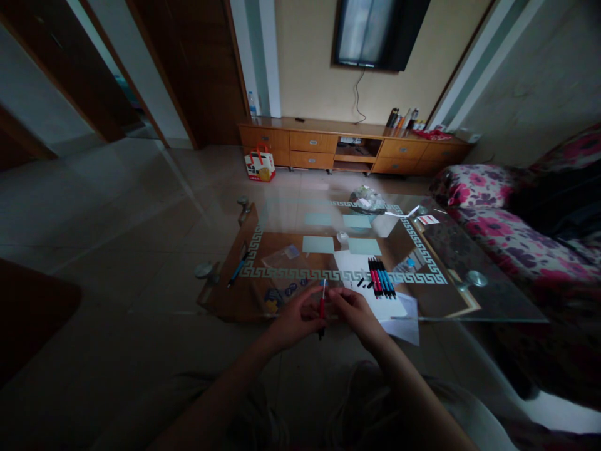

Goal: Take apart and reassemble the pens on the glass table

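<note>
Red pen (pixel 322 307), pinched in the left hand (pixel 297 321), is left of the white paper (pixel 390 307); the right hand (pixel 354 311) curls close by, its grip unclear. On that paper lie red and blue pens (pixel 382 280).

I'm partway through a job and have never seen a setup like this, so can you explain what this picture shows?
There is no machine here: these are a person's two bare hands. The single view comes from a camera worn on the head, looking forward and down.

The left hand holds a slim red pen; the right hand is close beside it, but whether it touches is unclear.

On the glass table, a row of red and blue pens and small black pieces lie on white paper.
</note>
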Motion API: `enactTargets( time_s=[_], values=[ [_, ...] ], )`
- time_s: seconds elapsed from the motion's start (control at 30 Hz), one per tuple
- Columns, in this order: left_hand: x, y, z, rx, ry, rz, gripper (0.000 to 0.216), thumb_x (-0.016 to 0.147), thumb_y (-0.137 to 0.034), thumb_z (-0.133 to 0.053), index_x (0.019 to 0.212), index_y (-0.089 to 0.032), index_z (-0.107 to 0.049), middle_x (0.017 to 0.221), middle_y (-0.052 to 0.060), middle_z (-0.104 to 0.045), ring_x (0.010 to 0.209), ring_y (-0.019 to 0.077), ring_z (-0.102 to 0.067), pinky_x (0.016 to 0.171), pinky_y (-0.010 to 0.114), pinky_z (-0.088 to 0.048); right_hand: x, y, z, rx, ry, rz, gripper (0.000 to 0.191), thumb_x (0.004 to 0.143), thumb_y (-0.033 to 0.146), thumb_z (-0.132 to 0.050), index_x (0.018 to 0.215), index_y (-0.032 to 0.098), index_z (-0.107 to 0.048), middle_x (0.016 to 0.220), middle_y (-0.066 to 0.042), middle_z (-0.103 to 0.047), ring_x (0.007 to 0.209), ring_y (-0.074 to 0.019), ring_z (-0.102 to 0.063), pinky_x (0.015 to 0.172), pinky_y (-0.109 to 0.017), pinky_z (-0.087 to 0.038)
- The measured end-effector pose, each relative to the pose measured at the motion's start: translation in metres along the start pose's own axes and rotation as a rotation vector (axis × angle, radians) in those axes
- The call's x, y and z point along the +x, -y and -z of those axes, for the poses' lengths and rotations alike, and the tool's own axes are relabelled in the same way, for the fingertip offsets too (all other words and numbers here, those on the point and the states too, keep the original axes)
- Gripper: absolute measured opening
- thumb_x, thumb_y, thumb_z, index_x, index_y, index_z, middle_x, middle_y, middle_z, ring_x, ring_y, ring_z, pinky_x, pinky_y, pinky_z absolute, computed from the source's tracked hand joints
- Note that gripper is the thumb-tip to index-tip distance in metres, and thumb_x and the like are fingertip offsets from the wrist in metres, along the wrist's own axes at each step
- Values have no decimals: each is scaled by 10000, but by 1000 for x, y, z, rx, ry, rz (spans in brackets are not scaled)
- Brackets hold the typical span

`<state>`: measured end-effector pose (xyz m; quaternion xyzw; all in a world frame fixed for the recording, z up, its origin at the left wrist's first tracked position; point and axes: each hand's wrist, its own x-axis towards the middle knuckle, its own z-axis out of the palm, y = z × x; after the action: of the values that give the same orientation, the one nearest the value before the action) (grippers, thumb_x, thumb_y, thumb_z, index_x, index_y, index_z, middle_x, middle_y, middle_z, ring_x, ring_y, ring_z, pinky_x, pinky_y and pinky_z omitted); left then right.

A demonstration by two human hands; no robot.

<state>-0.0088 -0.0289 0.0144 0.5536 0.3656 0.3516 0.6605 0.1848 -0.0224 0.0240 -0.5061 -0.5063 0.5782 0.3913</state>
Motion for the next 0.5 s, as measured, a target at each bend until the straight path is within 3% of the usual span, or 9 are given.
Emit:
enactTargets(
  time_s=[0.1, 0.27, 0.5],
  values=[
    [1, -3, 1, 12, -25, -18, 761, 737, -208, -774, 1414, -253, -430, 953, 44, -643, 842, 176, -669, 784, 342, -549, 1, -4, 5, -186, -127, 49, 390, 880, 534, -544, 982, 176, -660, 898, -69, -705, 749, -190, -641, 668, -285, -482],
    [3, -2, 1, 19, -76, -20, 751, 749, -218, -754, 1418, -249, -414, 966, 41, -657, 854, 172, -676, 799, 344, -551, -5, -8, 15, -801, -329, 111, 351, 885, 333, -536, 1177, 151, -604, 965, -111, -685, 851, -226, -644, 795, -324, -460],
    [4, 1, 1, -6, -94, -26, 736, 748, -199, -745, 1403, -236, -410, 972, 40, -662, 854, 175, -690, 800, 345, -563, -7, -16, 18, -1112, -323, -3, 478, 908, 297, -503, 1338, 88, -512, 1075, -189, -640, 926, -266, -641, 828, -342, -444]
  ],
)
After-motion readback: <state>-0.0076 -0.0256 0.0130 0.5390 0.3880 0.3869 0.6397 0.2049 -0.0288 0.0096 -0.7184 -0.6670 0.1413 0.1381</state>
